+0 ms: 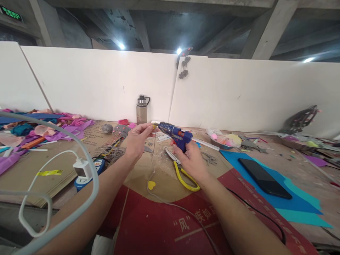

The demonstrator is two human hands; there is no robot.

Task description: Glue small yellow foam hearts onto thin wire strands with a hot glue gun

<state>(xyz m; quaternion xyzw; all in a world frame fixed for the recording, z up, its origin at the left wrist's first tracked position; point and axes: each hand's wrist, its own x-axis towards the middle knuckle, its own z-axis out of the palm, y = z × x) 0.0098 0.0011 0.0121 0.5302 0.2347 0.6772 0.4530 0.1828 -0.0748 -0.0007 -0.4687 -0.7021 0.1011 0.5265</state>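
Note:
My right hand (190,157) is wrapped round the handle of a blue glue gun (175,134), its nozzle pointing left. The nozzle meets a small yellow piece (154,126) pinched in the fingertips of my left hand (138,140). A thin grey cord (152,159) hangs down from those fingertips and runs along the board. Below the glue gun lie yellow-handled scissors (183,175), partly behind my right hand. A yellow paper heart (151,185) rests beside the cord.
A water bottle (141,110) stands against the white panel (92,85). Left are coloured scraps (45,129), a white charger (82,168) and a looping pale hose (92,166) close to the camera. A black phone (264,177) lies on blue sheets (239,159) at right.

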